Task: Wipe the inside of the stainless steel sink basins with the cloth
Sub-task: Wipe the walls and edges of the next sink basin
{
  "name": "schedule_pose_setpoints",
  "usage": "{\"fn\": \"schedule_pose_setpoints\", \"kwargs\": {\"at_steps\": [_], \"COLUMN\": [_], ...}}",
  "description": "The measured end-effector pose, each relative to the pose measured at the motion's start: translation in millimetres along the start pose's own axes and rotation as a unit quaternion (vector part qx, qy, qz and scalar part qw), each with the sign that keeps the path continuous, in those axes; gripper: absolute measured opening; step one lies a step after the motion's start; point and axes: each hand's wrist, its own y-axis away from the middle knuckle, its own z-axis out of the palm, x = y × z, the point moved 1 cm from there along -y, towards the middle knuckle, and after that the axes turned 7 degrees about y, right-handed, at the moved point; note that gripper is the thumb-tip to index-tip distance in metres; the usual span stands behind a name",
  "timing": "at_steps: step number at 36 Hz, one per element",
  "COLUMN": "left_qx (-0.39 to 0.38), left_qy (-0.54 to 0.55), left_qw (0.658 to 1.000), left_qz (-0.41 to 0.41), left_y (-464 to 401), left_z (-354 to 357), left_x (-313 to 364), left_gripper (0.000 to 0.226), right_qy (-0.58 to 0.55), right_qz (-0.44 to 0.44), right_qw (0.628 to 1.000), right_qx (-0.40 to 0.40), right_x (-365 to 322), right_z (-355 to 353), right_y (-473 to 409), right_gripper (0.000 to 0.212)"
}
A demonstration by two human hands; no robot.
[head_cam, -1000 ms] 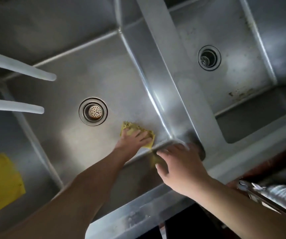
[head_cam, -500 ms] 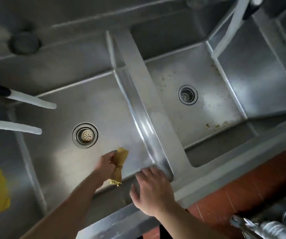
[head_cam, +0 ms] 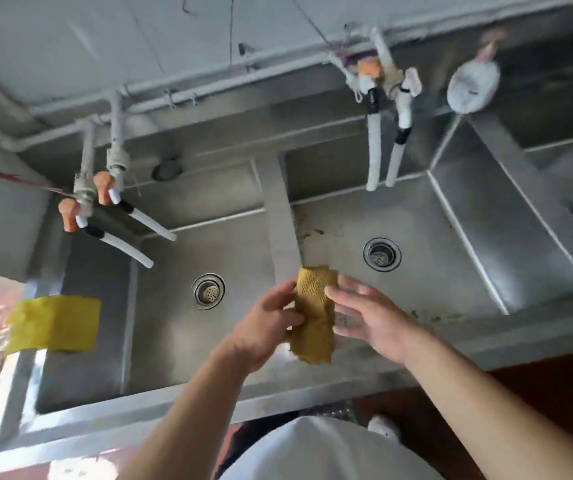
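Cloth (head_cam: 314, 315): yellow-brown mesh, folded into a narrow strip, held upright in the air above the divider (head_cam: 282, 223) between the left basin (head_cam: 174, 320) and the middle basin (head_cam: 427, 282), near the sink's front rim (head_cam: 181, 400).

Left hand (head_cam: 267, 323): fingers curled onto the strip's left edge, thumb on its face; pinching the cloth about midway down.

Right hand (head_cam: 370, 315): fingers spread and nearly straight, tips touching the strip's right edge near the top; not closed round it.

Left basin: stainless steel, round perforated drain strainer (head_cam: 209, 291) at mid-floor, two white spouts (head_cam: 129, 233) with orange valve handles (head_cam: 86, 199) angled in over the back-left corner.

Middle basin: drain (head_cam: 381, 254) toward the left of the floor; brown stains by the divider at the back-left corner, greenish flecks along the front edge. Two white spouts (head_cam: 385, 150) hanging over the back edge.

Right basin (head_cam: 555, 174): partly in view at the far right, with its sloped wall.

Second cloth (head_cam: 55, 323): bright yellow, draped over the sink's left rim.

Round white object (head_cam: 472, 85): hanging on the backsplash behind the middle basin; blurred, kind not discernible.

White pipes (head_cam: 188, 86): running along the wall above the backsplash.
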Motion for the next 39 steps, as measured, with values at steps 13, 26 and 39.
{"fn": "schedule_pose_setpoints", "kwargs": {"at_steps": [13,26,39], "left_qx": [0.051,0.263,0.296], "left_qy": [-0.053,-0.487,-0.601], "left_qw": [0.997,0.833,0.743], "left_qz": [0.013,0.013,0.015], "left_y": [-20.8,-108.0,-216.0], "left_z": [128.7,42.2,-43.2], "left_x": [-40.1,-33.8,-36.0], "left_gripper": [0.052,0.061,0.08], "right_qy": [-0.126,-0.174,0.001], "right_qz": [0.003,0.063,0.148], "right_qw": [0.984,0.965,0.948], "right_qx": [0.125,0.184,0.282], "right_x": [31.6,23.8,18.2], "right_z": [-125.1,-178.7,-200.3], "right_y": [58.9,28.8,-90.5], "right_gripper": [0.028,0.031,0.025]}}
